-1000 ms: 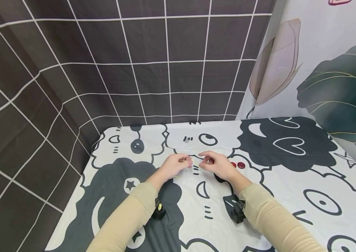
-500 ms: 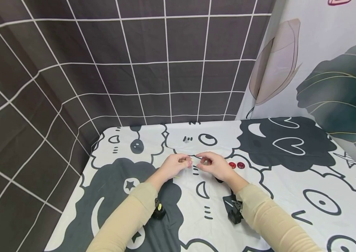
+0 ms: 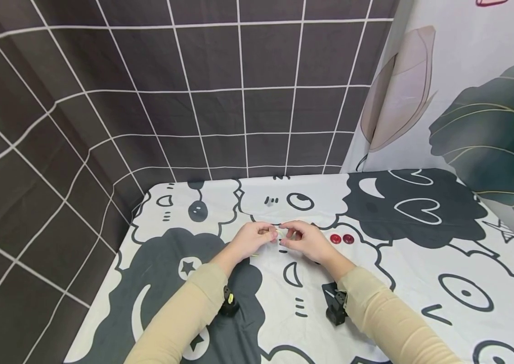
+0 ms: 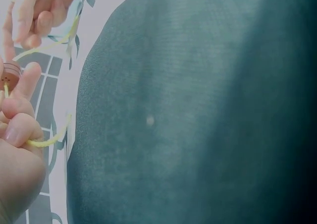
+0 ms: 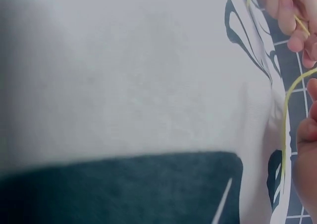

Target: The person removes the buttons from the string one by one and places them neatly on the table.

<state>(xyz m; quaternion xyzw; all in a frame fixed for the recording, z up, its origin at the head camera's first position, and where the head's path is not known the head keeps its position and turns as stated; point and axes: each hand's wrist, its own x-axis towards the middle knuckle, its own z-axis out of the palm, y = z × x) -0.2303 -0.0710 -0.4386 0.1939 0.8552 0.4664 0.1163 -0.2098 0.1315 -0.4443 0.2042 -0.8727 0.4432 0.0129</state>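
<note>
In the left wrist view, my left hand (image 4: 22, 135) pinches a reddish-brown button (image 4: 11, 74) with small holes at its fingertips. A yellow cord (image 4: 47, 142) comes out at the base of its fingers, and cord also shows at the button's holes. My right hand (image 3: 304, 240) is close to the left fingertips, its index finger and thumb apart. Another stretch of yellow cord (image 5: 286, 112) hangs beside the right hand in the right wrist view. The button is too small to make out in the head view, and the exact contact of the right fingertips is hidden.
Two red buttons (image 3: 341, 238) lie on the patterned cloth (image 3: 293, 323) just right of the right hand. A dark grid curtain (image 3: 211, 116) rises behind the table, and a leaf-print curtain (image 3: 466, 101) hangs at the right. Each wrist carries a black camera (image 3: 336, 306).
My right hand has moved left, closing most of the gap to the left fingertips and uncovering more of the two red buttons. The left hand has stayed in place.
</note>
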